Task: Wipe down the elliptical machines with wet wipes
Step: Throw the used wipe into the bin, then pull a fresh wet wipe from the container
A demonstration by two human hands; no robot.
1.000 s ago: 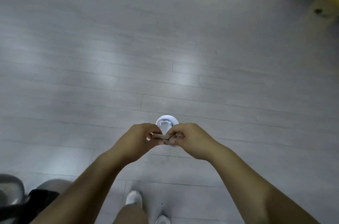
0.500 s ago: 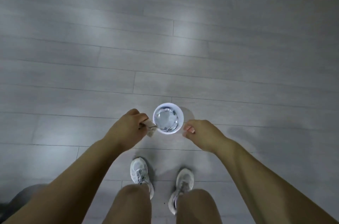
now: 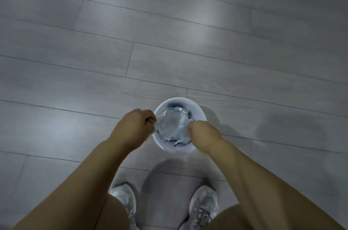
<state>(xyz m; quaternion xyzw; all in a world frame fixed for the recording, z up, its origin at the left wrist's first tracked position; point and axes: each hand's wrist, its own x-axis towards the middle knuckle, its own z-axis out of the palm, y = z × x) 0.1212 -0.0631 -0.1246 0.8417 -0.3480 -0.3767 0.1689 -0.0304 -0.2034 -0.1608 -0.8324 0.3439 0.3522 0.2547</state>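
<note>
Leaning over a white bin (image 3: pixel 195 109), left hand (image 3: pixel 133 130) at its left rim seemingly pinching a small scrap (image 3: pixel 151 123), right hand (image 3: pixel 204 135) curling at its right rim, grip impossible to tell, crumpled wipes (image 3: pixel 173 126) lying inside, probably light, limp, damp, best pinched by an edge.

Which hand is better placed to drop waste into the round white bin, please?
Left, probably: the left hand pinches a small scrap at the rim of the round white bin; the right hand is curled, apparently empty.
</note>
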